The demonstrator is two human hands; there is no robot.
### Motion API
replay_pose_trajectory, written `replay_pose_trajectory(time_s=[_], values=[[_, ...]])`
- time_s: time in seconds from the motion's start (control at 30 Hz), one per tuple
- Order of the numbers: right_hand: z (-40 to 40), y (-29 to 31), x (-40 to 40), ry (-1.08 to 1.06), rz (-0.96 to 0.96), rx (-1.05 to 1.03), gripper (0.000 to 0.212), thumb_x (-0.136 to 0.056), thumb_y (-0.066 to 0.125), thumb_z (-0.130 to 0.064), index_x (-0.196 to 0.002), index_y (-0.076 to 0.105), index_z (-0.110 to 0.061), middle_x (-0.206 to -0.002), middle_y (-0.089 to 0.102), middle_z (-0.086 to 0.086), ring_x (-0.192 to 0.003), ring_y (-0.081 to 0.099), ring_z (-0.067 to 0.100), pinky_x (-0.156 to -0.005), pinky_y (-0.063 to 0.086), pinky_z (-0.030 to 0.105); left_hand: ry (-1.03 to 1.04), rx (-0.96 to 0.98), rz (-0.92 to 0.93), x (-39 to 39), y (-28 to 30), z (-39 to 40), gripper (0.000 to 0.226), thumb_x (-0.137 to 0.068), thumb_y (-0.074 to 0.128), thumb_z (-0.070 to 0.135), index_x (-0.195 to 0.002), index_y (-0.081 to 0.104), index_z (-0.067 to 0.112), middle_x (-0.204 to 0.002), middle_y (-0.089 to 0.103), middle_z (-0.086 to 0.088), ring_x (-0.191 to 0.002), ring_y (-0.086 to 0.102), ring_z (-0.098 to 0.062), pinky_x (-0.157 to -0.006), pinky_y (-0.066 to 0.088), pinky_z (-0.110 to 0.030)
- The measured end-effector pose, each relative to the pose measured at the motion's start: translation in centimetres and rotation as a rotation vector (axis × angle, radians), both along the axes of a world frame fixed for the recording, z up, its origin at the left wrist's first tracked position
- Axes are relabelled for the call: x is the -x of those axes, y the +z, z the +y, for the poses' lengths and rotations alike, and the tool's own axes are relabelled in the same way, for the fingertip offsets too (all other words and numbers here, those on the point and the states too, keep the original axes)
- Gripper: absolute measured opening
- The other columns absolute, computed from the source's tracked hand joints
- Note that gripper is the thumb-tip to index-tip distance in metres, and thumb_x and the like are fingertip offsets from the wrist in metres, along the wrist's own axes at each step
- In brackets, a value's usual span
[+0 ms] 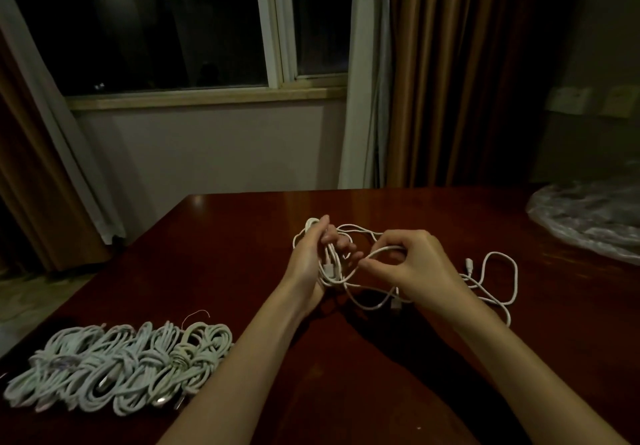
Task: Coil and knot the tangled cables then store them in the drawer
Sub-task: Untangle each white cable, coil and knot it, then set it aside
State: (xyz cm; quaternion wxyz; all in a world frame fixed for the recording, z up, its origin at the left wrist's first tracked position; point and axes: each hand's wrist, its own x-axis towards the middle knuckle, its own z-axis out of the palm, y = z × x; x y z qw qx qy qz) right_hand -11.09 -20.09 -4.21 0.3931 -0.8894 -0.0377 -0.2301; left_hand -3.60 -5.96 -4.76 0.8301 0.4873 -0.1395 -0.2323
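A white cable [498, 282] lies partly loose on the dark red wooden table [346, 358]. My left hand [313, 257] holds several loops of it, fingers curled around the strands above the table's middle. My right hand [408, 264] pinches a strand of the same cable just right of the loops. The rest of the cable trails to the right, with a connector end lying near my right wrist. No drawer is in view.
A row of several coiled, knotted white cables [121, 368] lies at the table's front left. A crumpled clear plastic bag [588, 216] sits at the far right edge. Beyond the table are a window, a wall and curtains.
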Motion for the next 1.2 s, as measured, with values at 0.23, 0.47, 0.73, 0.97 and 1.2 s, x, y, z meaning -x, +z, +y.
replay_pose_trajectory(time_s=[0.23, 0.47, 0.73, 0.97, 1.2], values=[[0.2, -0.5, -0.1, -0.004, -0.018, 0.131, 0.009, -0.079, 0.078, -0.021, -0.080, 0.070, -0.024, -0.078, 0.069, -0.013, -0.076, 0.064, -0.006, -0.066, 0.051, 0.011, -0.164, -0.322, -0.154, 0.7, -0.4, -0.3, 0.039, -0.099, 0.046, 0.036, -0.064, 0.047, 0.020, -0.062, 0.055, 0.006, -0.054, 0.056, -0.007, -0.061, 0.049, -0.027], [0.1, 0.7, 0.3, 0.080, 0.117, -0.241, 0.011, -0.088, 0.067, -0.017, -0.077, 0.071, -0.015, -0.063, 0.066, -0.008, -0.061, 0.062, -0.001, -0.057, 0.047, 0.013, -0.220, -0.368, -0.269, 0.8, 0.1, -0.4, 0.037, -0.101, 0.040, 0.035, -0.082, 0.052, 0.006, -0.056, 0.052, 0.002, -0.037, 0.034, -0.003, -0.037, 0.028, -0.014], [-0.1, 0.7, -0.1, 0.021, 0.044, -0.445, 0.027, -0.096, 0.055, -0.016, -0.082, 0.071, 0.000, -0.038, 0.045, -0.014, -0.037, 0.039, -0.002, -0.043, 0.028, 0.011, -0.356, -0.364, -0.197, 1.4, 0.2, -0.6, 0.042, -0.080, 0.052, 0.057, -0.066, 0.047, 0.017, -0.050, 0.024, 0.006, -0.039, 0.021, -0.005, -0.038, 0.021, -0.015], [-0.2, 0.3, -0.5, 0.036, 0.027, -0.559, 0.023, -0.098, 0.052, -0.016, -0.092, 0.072, -0.005, -0.054, 0.050, -0.006, -0.043, 0.042, 0.004, -0.047, 0.033, 0.022, -0.104, -0.102, -0.082, 0.4, -0.1, -0.5, 0.042, -0.080, 0.052, 0.054, -0.056, 0.038, 0.023, -0.048, 0.026, 0.008, -0.035, 0.024, -0.003, -0.035, 0.023, -0.014], [2.1, 0.1, 0.3, 0.165, -0.052, -0.362, 0.021, -0.095, 0.057, -0.012, -0.097, 0.071, -0.027, -0.079, 0.072, -0.019, -0.079, 0.066, -0.006, -0.066, 0.049, 0.011, 0.002, -0.327, -0.350, 1.4, -0.4, -1.1, 0.060, -0.081, 0.045, 0.058, -0.090, 0.061, 0.001, -0.070, 0.064, 0.000, -0.056, 0.063, -0.004, -0.052, 0.050, -0.013]])
